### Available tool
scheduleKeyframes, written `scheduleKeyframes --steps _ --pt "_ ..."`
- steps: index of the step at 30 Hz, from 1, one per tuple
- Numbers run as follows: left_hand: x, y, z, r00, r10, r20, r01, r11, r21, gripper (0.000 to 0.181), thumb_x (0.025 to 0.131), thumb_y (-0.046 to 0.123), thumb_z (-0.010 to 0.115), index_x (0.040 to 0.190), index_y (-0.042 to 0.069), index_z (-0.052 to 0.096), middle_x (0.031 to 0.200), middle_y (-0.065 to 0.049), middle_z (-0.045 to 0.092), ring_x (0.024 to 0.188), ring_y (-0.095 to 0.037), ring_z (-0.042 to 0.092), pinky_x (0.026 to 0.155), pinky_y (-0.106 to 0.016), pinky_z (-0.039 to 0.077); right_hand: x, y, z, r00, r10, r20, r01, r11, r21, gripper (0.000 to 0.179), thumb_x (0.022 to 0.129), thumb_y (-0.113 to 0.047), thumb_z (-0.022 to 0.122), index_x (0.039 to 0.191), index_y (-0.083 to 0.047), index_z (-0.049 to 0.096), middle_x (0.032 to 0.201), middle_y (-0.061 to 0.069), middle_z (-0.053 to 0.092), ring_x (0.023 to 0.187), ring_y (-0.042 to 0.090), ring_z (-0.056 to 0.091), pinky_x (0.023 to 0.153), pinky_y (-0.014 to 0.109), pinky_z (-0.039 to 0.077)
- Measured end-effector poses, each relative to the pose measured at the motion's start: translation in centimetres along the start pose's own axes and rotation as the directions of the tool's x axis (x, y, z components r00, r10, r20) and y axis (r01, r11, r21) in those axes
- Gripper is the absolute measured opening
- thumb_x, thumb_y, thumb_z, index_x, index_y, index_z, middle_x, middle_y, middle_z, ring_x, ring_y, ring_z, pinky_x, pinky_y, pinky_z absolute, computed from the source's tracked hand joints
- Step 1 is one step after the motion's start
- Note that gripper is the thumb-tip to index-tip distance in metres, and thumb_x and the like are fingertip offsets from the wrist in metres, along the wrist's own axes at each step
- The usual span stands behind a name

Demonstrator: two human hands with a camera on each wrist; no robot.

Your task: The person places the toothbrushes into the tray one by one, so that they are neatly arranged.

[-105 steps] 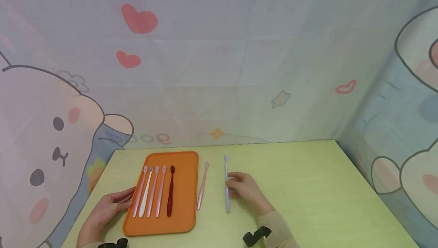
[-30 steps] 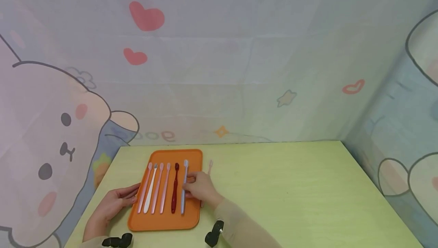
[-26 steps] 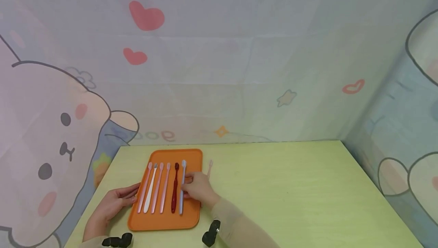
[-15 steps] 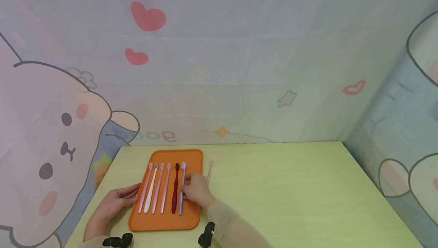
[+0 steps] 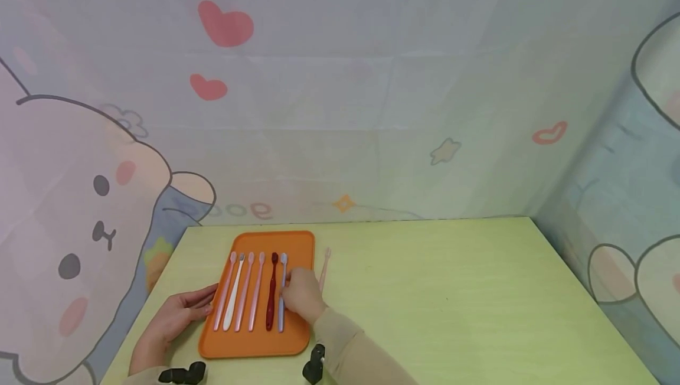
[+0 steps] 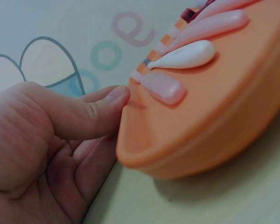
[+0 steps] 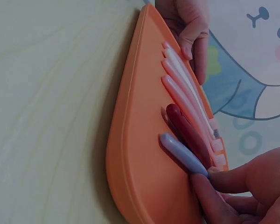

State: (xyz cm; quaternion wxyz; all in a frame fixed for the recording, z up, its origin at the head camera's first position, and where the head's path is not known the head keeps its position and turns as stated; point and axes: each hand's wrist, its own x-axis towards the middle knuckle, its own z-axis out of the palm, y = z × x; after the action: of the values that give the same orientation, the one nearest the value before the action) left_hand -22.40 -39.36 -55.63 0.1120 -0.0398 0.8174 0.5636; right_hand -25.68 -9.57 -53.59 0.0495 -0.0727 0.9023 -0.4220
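Observation:
An orange tray (image 5: 252,346) lies on the table with toothbrushes in a row, heads toward the far side. From the left come a pink one, a white toothbrush (image 5: 232,302), two more pink ones, a dark red toothbrush (image 5: 271,296) and a light blue toothbrush (image 5: 281,314). My right hand (image 5: 304,294) pinches the blue one by its handle, thumb and finger meeting on it in the right wrist view. My left hand (image 5: 172,317) holds the tray's left edge, its thumb (image 6: 114,95) against the rim beside the leftmost pink handle.
Another pink toothbrush (image 5: 325,267) lies on the table just right of the tray, partly hidden behind my right hand. The pale green table (image 5: 451,290) extends to the right. A printed cloth (image 5: 340,78) hangs behind the table's far edge.
My right hand has carried the blue toothbrush leftward from the table onto the tray, then shifted it slightly closer to the dark red one. My left hand keeps its hold on the tray.

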Motion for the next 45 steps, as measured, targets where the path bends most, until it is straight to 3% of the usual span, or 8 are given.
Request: scheduleKeyframes --steps 5,12,20,27,35,40,45 --pt "-0.2 0.2 0.1 1.000 -0.001 -0.002 0.001 1.000 -0.010 0.061 0.100 0.004 0.074 0.153 -0.010 0.047 0.151 -0.027 0.054 0.107 0.013 0.059 0.089 -0.017 0.055 -0.3 -0.3 -0.4 1.000 -0.007 -0.003 0.007 1.000 -0.016 0.006 0.095 -0.003 0.077 0.095 0.002 0.075 0.080 0.002 0.064 0.070 0.014 0.056 0.059 0.025 0.050" --pt "-0.2 0.2 0.1 1.000 -0.005 0.001 0.005 1.000 -0.013 0.060 0.101 0.004 0.073 0.154 -0.009 0.047 0.152 -0.026 0.053 0.109 0.012 0.059 0.089 -0.016 0.054 -0.6 -0.6 -0.8 0.999 0.033 0.015 -0.033 0.999 0.006 0.006 0.096 -0.003 0.076 0.096 0.002 0.074 0.078 0.001 0.061 0.069 0.013 0.056 0.057 0.024 0.049" --pt "-0.1 0.2 0.1 1.000 -0.006 0.000 0.006 1.000 -0.019 0.060 0.101 0.004 0.073 0.154 -0.010 0.047 0.152 -0.027 0.053 0.108 0.012 0.060 0.089 -0.017 0.055 -0.6 -0.3 -0.8 1.000 0.009 0.011 -0.009 1.000 0.017 0.012 0.095 -0.006 0.077 0.099 0.005 0.075 0.074 0.000 0.059 0.064 0.012 0.054 0.055 0.023 0.045" --pt "0.0 0.1 0.0 1.000 -0.005 -0.002 0.005 1.000 -0.022 0.061 0.101 0.004 0.073 0.154 -0.010 0.046 0.152 -0.027 0.054 0.107 0.013 0.060 0.089 -0.018 0.056 -0.9 -0.3 -1.1 0.999 0.029 0.034 -0.032 0.995 0.092 0.019 0.096 -0.005 0.079 0.108 0.007 0.073 0.063 -0.001 0.060 0.054 0.009 0.058 0.053 0.022 0.049" --pt "0.1 -0.1 0.1 1.000 -0.003 0.000 0.003 1.000 -0.027 0.061 0.100 0.004 0.074 0.153 -0.010 0.047 0.152 -0.026 0.054 0.107 0.012 0.060 0.088 -0.017 0.055 -1.0 -0.2 -1.4 0.998 0.043 0.040 -0.049 0.987 0.152 0.016 0.095 -0.003 0.079 0.106 0.005 0.071 0.062 -0.001 0.061 0.051 0.007 0.059 0.052 0.022 0.053" --pt "0.1 -0.1 0.1 1.000 0.007 0.004 -0.007 1.000 -0.028 0.061 0.101 0.004 0.073 0.153 -0.010 0.047 0.152 -0.027 0.054 0.107 0.012 0.060 0.089 -0.018 0.055 -0.7 0.3 -1.1 0.998 0.050 0.043 -0.057 0.983 0.177 0.020 0.095 -0.004 0.080 0.110 0.005 0.072 0.068 -0.001 0.063 0.053 0.008 0.062 0.053 0.022 0.055" --pt "0.0 0.0 0.1 1.000 0.008 -0.002 -0.008 1.000 -0.029 0.061 0.100 0.004 0.074 0.153 -0.010 0.047 0.151 -0.027 0.055 0.107 0.012 0.060 0.089 -0.017 0.055 -0.5 0.8 -1.3 0.999 0.038 0.039 -0.047 0.961 0.272 0.027 0.094 -0.002 0.081 0.116 0.007 0.071 0.084 0.001 0.067 0.061 0.012 0.067 0.058 0.025 0.058"
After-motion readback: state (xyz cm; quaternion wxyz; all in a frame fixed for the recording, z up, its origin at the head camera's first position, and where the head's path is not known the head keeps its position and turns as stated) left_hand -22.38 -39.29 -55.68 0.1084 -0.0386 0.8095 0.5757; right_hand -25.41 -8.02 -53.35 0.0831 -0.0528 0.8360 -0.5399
